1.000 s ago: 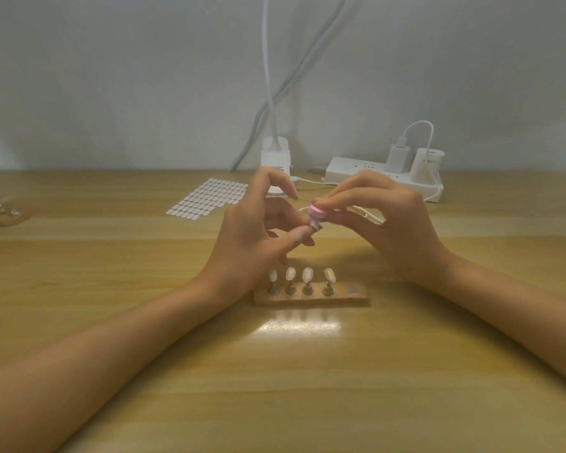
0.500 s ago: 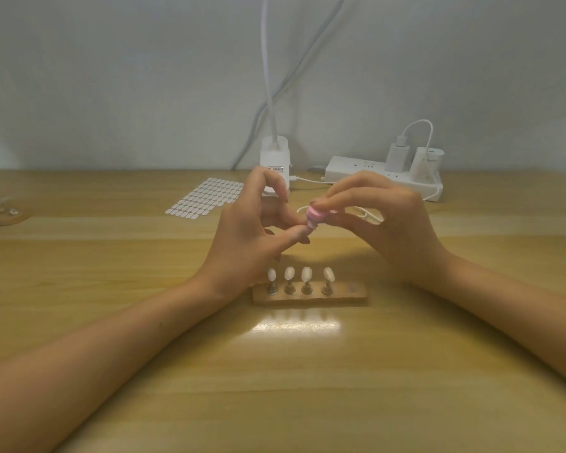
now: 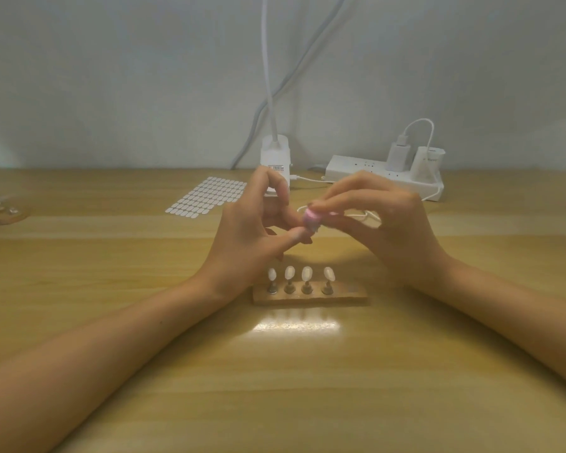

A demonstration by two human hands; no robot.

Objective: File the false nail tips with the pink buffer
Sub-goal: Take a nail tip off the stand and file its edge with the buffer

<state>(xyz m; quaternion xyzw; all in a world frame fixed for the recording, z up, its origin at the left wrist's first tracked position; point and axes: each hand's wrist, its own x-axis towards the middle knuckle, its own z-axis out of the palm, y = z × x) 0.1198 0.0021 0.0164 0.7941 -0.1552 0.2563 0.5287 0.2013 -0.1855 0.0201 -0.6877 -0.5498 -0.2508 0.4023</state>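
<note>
While filing is under way at frame centre, the left hand point(image 3: 252, 230) has its grip pinched on a small piece point(image 3: 313, 229), blurred and judged to be one nail tip. The pink buffer point(image 3: 310, 218) touches it from above, clamped in the grip of the right hand point(image 3: 386, 223). Below centre, the holder point(image 3: 350, 295) on the surface point(image 3: 275, 387) carries four false nail tips point(image 3: 307, 274) upright in its left sockets; the right-end socket is bare. Whether those four are filed cannot be told.

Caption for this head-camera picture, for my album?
Right hand holds a pink buffer to a small piece pinched in the left hand, above four racked nail tips.
</note>
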